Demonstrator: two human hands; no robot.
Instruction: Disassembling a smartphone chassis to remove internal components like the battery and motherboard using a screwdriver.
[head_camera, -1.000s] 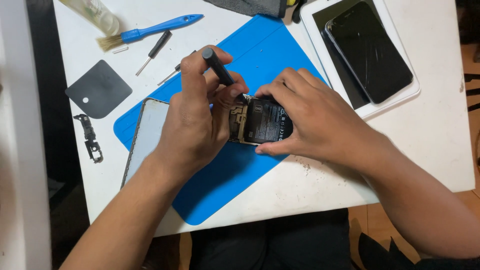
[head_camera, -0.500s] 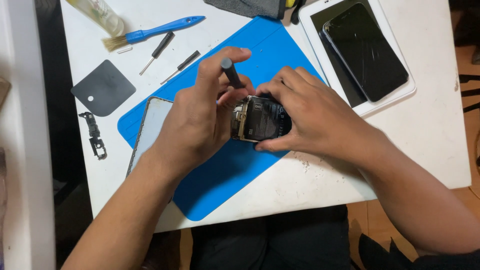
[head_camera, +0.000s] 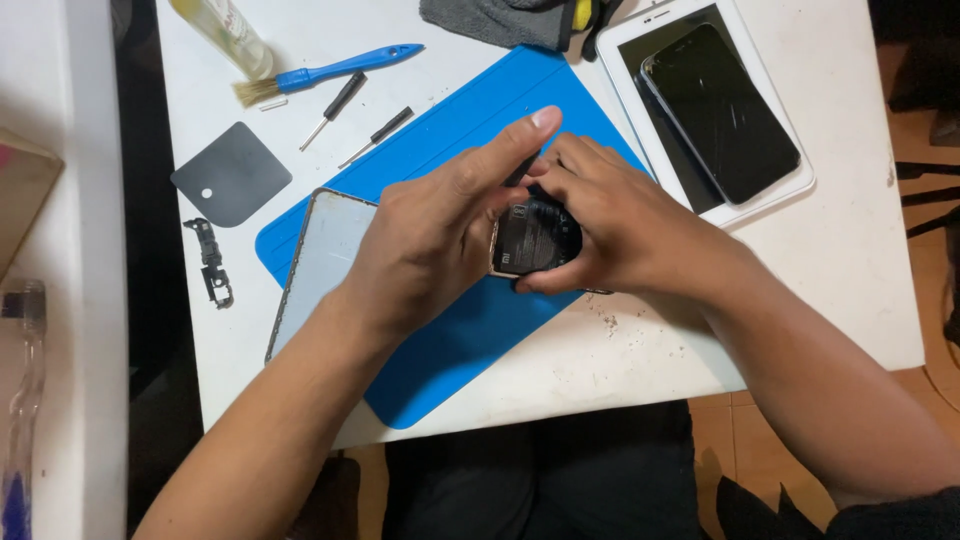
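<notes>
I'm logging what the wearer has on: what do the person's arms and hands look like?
Left hand and right hand are bare: no gloves, rings or watch visible. Both forearms are uncovered; only a dark sleeve edge shows at the right arm's upper end.

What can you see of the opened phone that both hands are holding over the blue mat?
The opened phone lies back-up, its cover off, showing a dark battery and a thin pale metal frame. It sits over the blue mat, mostly hidden by the hands. The right hand cups it from the right side; the left hand covers its left edge, its forefinger stretched out above it.
</notes>
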